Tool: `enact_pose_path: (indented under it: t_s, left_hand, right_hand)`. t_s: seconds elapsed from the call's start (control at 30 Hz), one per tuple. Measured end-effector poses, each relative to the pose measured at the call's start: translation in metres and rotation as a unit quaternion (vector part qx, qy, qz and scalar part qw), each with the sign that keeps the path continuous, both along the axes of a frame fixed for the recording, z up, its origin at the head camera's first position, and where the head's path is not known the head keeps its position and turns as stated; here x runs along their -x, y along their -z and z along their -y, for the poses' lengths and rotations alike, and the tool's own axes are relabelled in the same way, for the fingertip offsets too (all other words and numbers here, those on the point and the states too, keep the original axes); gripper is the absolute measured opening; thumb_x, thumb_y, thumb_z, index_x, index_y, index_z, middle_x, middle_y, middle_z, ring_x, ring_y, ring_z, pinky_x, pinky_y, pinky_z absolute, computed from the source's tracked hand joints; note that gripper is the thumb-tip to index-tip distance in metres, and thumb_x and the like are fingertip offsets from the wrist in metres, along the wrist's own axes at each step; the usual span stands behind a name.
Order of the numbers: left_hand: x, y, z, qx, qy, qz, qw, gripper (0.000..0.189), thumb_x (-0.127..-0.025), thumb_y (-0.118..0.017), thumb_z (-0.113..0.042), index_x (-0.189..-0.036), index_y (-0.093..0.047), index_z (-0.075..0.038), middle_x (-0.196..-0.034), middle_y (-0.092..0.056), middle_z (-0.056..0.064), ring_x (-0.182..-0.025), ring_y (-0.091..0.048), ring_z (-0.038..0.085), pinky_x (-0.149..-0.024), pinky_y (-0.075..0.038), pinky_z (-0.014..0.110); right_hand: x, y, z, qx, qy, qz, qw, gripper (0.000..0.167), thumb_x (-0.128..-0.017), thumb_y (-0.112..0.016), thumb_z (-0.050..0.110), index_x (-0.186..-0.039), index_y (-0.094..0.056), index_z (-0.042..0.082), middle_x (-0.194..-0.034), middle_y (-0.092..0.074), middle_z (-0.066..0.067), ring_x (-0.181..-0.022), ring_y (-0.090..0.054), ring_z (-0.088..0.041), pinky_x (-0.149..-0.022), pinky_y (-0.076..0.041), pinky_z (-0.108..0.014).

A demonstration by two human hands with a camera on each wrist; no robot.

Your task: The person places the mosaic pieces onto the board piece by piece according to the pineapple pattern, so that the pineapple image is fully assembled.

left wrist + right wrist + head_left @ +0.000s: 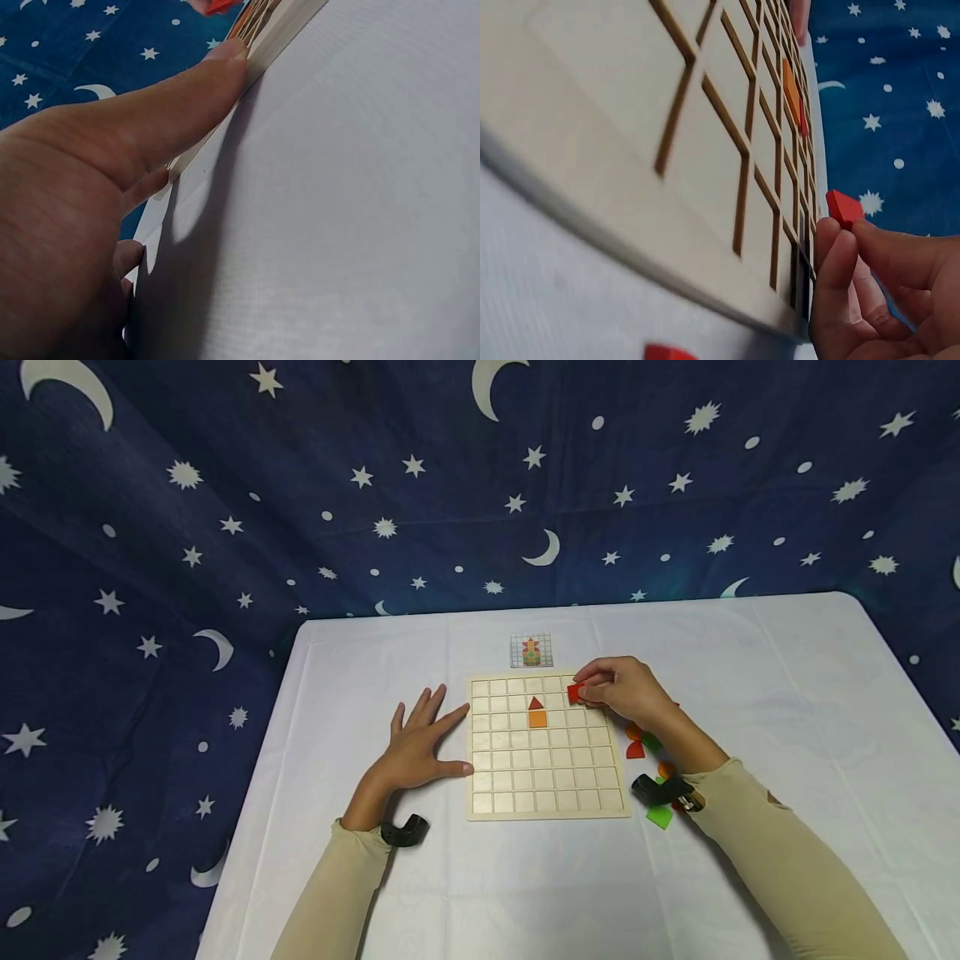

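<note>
A pale wooden grid board (553, 779) lies on the white table. On it sit an orange square tile (537, 718) and, just beyond that, a red triangle tile (536, 702). My right hand (626, 689) pinches a red tile (843, 208) between thumb and fingers, over the board's far right corner. Its full outline is partly covered by the fingertips. My left hand (420, 749) has its fingers spread at the board's left side. In the left wrist view the thumb (187, 101) touches the board's edge.
A small pattern card (531, 651) with a coloured figure on a grid lies beyond the board. Loose red, orange and green pieces, among them a red quarter-round (635, 750) and a green tile (660, 816), lie right of the board, partly under the right forearm. A star-patterned cloth (450, 485) hangs behind.
</note>
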State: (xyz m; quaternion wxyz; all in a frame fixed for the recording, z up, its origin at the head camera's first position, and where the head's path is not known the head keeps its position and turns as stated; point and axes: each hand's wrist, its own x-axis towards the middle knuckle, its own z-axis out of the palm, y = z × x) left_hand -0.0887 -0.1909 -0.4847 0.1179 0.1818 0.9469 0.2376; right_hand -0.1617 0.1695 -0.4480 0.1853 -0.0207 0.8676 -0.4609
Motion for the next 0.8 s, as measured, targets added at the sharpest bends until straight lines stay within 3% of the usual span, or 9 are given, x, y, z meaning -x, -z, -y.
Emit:
enact_pose_path:
  t_s: [0.2, 0.43, 0.8]
  left_hand:
    - [0.000, -0.001, 0.001, 0.003, 0.002, -0.001, 1.0000, 0.099, -0.078, -0.081, -0.061, -0.160, -0.036, -0.029, -0.174, -0.005, 0.010, -0.161, 0.003, 0.034, -0.121, 0.008, 0.068]
    - [0.000, 0.001, 0.000, -0.002, 0.000, -0.002, 1.0000, 0.100, -0.077, -0.081, -0.062, -0.160, -0.036, -0.029, -0.174, -0.005, 0.009, -0.161, 0.004, 0.033, -0.121, 0.008, 0.067]
    - [0.000, 0.001, 0.001, -0.006, 0.005, -0.001, 1.0000, 0.100, -0.078, -0.080, -0.061, -0.161, -0.034, -0.029, -0.174, -0.003, 0.009, -0.161, 0.005, 0.033, -0.121, 0.009, 0.067]
  right_hand:
    - [-0.003, 0.003, 0.008, -0.011, -0.011, 0.001, 0.9999, 0.016, -0.091, -0.077, 0.021, -0.105, -0.080, 0.014, -0.096, -0.076, -0.006, -0.099, -0.060, -0.026, -0.084, -0.047, -0.035]
    - [-0.006, 0.003, 0.016, -0.005, -0.015, 0.035, 0.9993, 0.015, -0.088, -0.079, 0.019, -0.102, -0.079, 0.013, -0.085, -0.076, -0.004, -0.078, -0.064, -0.023, -0.068, -0.052, -0.031]
    - [-0.010, 0.007, 0.020, -0.026, -0.043, -0.001, 0.9988, 0.012, -0.082, -0.084, 0.020, -0.092, -0.079, 0.015, -0.077, -0.073, 0.000, -0.076, -0.061, -0.023, -0.066, -0.047, -0.033]
